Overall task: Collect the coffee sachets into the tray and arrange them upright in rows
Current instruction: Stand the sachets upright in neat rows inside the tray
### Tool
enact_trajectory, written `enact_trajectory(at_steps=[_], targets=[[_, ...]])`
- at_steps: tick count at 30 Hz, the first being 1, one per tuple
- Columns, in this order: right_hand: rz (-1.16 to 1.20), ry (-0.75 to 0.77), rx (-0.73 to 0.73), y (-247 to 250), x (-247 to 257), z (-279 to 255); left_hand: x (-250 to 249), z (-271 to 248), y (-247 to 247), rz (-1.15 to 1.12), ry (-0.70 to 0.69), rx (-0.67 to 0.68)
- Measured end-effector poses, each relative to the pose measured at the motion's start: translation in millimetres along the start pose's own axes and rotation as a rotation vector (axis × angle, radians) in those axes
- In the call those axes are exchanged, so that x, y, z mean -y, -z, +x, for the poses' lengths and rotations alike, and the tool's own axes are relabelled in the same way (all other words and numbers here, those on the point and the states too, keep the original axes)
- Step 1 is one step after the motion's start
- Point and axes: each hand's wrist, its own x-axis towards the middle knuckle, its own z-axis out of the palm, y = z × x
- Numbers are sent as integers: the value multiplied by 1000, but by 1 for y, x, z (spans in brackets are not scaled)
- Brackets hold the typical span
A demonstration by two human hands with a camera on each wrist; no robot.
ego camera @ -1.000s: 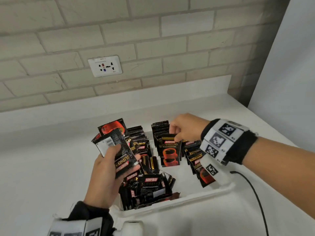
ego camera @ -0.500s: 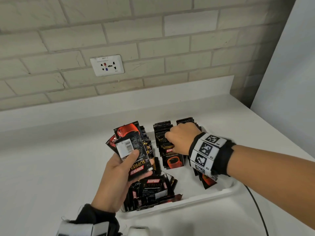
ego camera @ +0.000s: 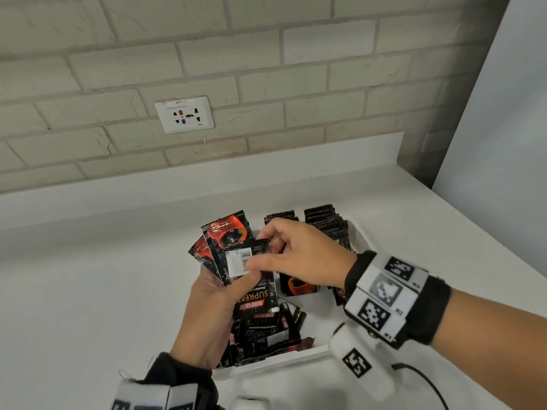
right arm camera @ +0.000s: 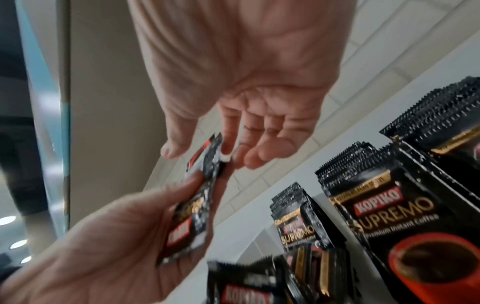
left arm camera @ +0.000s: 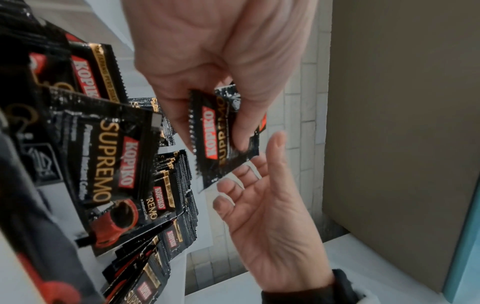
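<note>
My left hand (ego camera: 236,279) grips a fan of black Kopiko sachets (ego camera: 245,261) just above the white tray (ego camera: 275,361). My right hand (ego camera: 260,250) has its thumb on the top sachet's barcode side and its fingers behind it, held fairly straight. In the left wrist view the left hand (left arm camera: 213,135) pinches the sachets (left arm camera: 223,144) and the right hand (left arm camera: 249,170) lies spread beside them. The right wrist view has the right hand (right arm camera: 207,154) straddling the tip of the sachets (right arm camera: 192,216). Upright rows (ego camera: 325,223) fill the tray's far side. A loose pile (ego camera: 263,329) lies at its front.
The tray sits on a white counter (ego camera: 88,291) against a brick wall with a socket (ego camera: 184,114). A grey panel (ego camera: 503,143) closes off the right side. A black cable (ego camera: 426,383) runs over the counter near my right wrist.
My right hand has left the middle row in the tray and moved left onto the sachets held by my left hand. The left hand has stayed above the tray's left side.
</note>
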Motion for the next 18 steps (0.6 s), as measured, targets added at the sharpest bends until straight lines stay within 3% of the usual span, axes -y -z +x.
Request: enact_trajectory(at_steps=[4,9,13,16,18], targets=[[135,-66,-80,-9,-8,-1,2,-3,-2,31,-8,27],[169,-100,-23,-5,-10,-8,-2,-7,-5,-57,68,55],[65,-84,32,10,-6,-16,-5,-6,-4,-101,87,-21],[52,-1,-206,26,-2,-23,-5,-5,-2,-151,105,-74],[143,179,-430,32,3,-28,-6,-5,-2,-187,130,-71]])
